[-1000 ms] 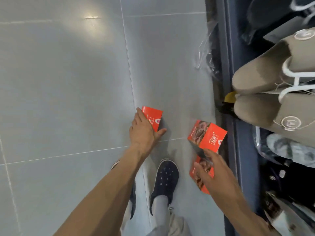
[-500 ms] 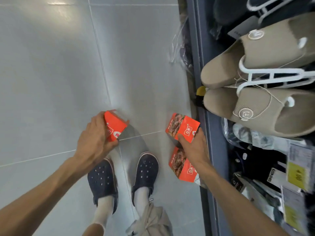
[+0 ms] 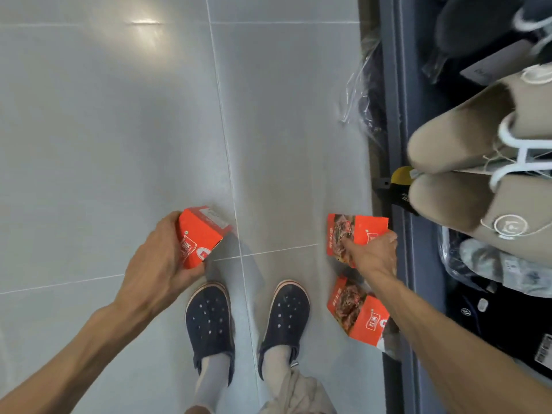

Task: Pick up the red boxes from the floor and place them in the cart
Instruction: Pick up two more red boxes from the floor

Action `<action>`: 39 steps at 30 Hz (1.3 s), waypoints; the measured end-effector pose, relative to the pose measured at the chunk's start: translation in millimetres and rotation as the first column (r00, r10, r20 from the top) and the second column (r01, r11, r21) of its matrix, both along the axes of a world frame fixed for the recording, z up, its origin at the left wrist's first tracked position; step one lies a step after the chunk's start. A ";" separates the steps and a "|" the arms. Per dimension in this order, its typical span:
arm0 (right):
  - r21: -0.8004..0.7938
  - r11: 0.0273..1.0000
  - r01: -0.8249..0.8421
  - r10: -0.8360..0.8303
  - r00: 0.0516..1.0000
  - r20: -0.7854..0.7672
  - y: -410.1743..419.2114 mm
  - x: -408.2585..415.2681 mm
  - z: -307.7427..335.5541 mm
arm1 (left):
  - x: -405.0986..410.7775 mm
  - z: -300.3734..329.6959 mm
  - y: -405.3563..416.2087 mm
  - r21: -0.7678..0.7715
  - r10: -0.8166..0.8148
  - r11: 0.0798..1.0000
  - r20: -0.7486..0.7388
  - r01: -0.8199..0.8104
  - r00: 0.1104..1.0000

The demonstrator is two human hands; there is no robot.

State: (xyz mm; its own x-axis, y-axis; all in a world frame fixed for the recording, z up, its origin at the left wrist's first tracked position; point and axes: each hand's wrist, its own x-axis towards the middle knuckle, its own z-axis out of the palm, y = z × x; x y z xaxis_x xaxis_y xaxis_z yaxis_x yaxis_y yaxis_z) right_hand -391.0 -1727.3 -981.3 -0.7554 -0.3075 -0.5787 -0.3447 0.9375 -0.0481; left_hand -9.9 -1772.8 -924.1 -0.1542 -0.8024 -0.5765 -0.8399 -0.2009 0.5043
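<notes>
My left hand grips red box; right hand clamps second box, one per hand; third box waits on floor.

The red cardboard box in my left hand carries a white-framed logo panel with Chinese characters too blurred for me to read, and a pale sticker on its top face that I cannot make out. The red box under my right hand and the third red box lying on the floor bear the same small logo, also unreadable. The beige slipper on the rack has a round white tag with a single "C"-like mark. A barcode label sits at the right edge, digits illegible.
</notes>
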 end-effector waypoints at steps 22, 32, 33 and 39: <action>-0.413 -0.009 -0.911 0.968 0.096 -0.234 -149.2 200.0 672.7 | 149.9 609.0 21.9 -0.367 0.198 0.918 0.094 -0.151 0.976; -0.474 -0.491 -0.730 0.871 -0.396 -0.292 -75.9 330.8 868.9 | 205.8 795.9 239.5 -0.482 0.629 0.715 0.129 -0.506 0.766; -0.485 -0.531 -0.694 0.847 -0.442 -0.296 -59.4 349.1 885.3 | 209.1 809.9 270.6 -0.489 0.676 0.680 0.128 -0.547 0.726; -0.506 -0.758 -0.411 0.613 -0.715 -0.338 70.9 466.3 949.7 | 204.0 876.8 470.7 -0.531 0.869 0.474 0.156 -0.703 0.469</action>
State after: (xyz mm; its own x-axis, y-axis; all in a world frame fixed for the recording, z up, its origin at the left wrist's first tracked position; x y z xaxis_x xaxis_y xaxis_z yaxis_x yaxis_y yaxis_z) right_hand 75.3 -1656.4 -31.6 0.9937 -0.1007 -0.0489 -0.1118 -0.9114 -0.3960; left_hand 194.1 -1302.1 -47.2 0.8001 -0.5947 -0.0787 -0.5225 -0.7553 0.3955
